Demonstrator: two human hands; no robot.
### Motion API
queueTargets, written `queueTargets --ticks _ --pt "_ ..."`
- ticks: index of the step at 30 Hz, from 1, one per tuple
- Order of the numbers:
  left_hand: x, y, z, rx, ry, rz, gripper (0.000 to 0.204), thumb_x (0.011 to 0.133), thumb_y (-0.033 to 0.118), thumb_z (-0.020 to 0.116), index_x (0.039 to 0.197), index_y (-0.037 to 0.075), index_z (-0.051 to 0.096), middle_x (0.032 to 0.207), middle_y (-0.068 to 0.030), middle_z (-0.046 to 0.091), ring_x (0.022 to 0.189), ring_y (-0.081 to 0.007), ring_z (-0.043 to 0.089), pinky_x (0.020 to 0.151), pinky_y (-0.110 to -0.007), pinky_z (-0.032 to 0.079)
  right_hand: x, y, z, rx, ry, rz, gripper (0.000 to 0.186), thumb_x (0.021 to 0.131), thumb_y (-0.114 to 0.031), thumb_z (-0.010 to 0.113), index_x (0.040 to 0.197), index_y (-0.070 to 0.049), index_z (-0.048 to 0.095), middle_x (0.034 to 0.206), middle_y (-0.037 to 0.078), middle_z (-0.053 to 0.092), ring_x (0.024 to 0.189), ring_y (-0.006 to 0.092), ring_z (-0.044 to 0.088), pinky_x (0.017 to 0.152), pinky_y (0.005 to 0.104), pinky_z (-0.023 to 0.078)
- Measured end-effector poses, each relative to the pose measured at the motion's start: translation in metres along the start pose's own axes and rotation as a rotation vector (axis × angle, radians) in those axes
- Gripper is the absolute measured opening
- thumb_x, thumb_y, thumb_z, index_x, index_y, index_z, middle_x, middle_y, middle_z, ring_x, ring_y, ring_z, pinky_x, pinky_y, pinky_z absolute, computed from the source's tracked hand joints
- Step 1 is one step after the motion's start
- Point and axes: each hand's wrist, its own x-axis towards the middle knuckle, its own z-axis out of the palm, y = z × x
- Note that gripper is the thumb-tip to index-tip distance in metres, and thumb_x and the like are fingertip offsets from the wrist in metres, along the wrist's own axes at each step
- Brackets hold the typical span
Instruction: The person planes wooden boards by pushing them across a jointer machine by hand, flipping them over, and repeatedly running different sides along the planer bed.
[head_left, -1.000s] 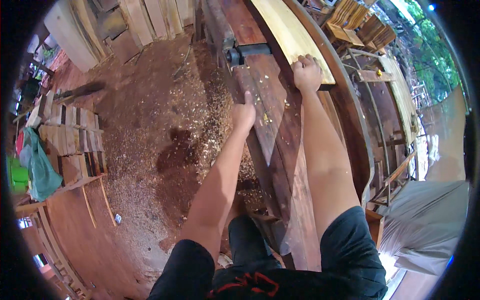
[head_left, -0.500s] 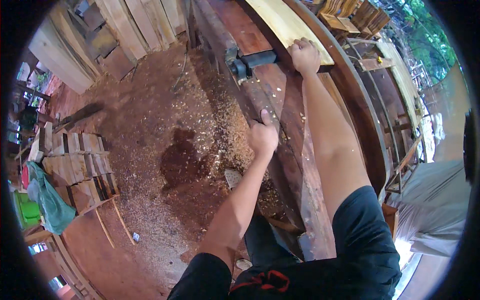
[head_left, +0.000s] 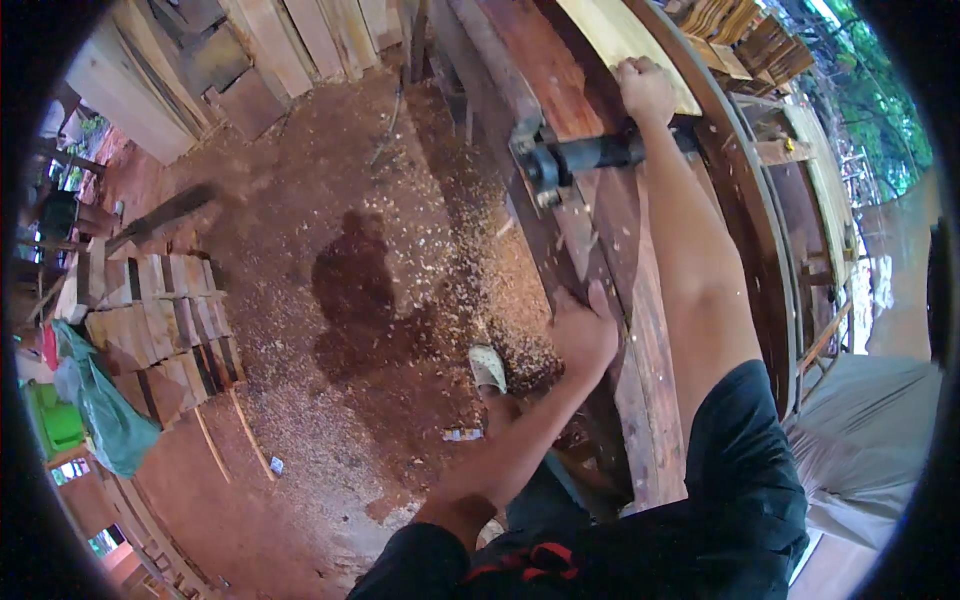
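My right hand [head_left: 646,92] is closed over the near end of a pale wooden board [head_left: 625,35], just beyond a dark cylindrical cutter head [head_left: 598,153]. The board lies lengthwise on a reddish wooden bed [head_left: 545,70], along a long, dark curved wooden piece [head_left: 735,150]. Nearer to me, my left hand [head_left: 585,335] grips the left edge of the worn wooden bench [head_left: 640,400], thumb up and fingers curled. Its fingertips are partly hidden. A black pulley-like housing [head_left: 543,165] sits at the cutter's left end. Small chips hang near it.
Wood shavings [head_left: 510,290] cover the reddish floor beside the bench. Thick planks [head_left: 290,45] lean at the far left. Stacked wood blocks [head_left: 165,320] stand at left beside a green plastic sheet [head_left: 105,400]. Chair-like wooden frames [head_left: 740,40] are piled at far right.
The pale board and my right hand have moved farther away, past the cutter head, which now shows more of its length. My left hand stays on the bench edge. The view has shifted left.
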Motion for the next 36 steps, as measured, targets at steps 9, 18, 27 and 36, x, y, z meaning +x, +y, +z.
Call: queueTargets --ticks 9,18,27,36 --pt "0.019 -0.023 -0.024 0.179 -0.466 -0.121 0.059 0.103 0.043 0.044 0.126 -0.011 0.053 0.109 -0.0345 0.067 0.102 -0.0515 0.065 0.092 -0.059 0.049 -0.042 -0.185 0.063 0.059 -0.216 -0.072 0.092 0.098 -0.069 0.032 0.145 0.007 0.049 0.157 0.028 0.039 0.152 0.0464 0.021 0.123 0.0621 0.012" --pt "0.289 0.017 -0.170 -0.355 -0.033 0.058 0.062 0.110 0.046 0.039 0.071 0.002 0.062 0.064 -0.0132 0.061 0.063 -0.0294 0.056 0.068 -0.045 0.045 -0.044 -0.181 0.076 0.503 -0.550 0.004 0.088 0.099 -0.064 0.044 0.154 0.005 0.036 0.168 0.026 0.017 0.158 0.0392 0.002 0.123 0.0576 -0.008" --pt "0.401 0.137 -0.087 -0.924 -0.803 -0.307 0.072 0.102 0.059 0.052 0.136 -0.004 0.060 0.137 -0.0178 0.062 0.126 -0.0242 0.058 0.104 -0.035 0.046 -0.054 -0.160 0.064 0.500 -0.503 0.171 0.080 0.100 -0.059 0.044 0.157 -0.003 0.037 0.167 0.020 0.026 0.159 0.0351 0.010 0.121 0.0598 -0.007" --pt "0.441 0.101 -0.170 0.003 -0.456 0.009 0.094 0.092 0.077 0.048 0.115 -0.011 0.069 0.113 -0.0308 0.071 0.115 -0.0434 0.066 0.097 -0.046 0.050 -0.063 -0.233 0.041 0.403 -0.511 0.041 0.053 0.098 -0.033 0.057 0.140 -0.001 0.054 0.151 0.025 0.046 0.143 0.0424 0.041 0.110 0.0527 0.042"
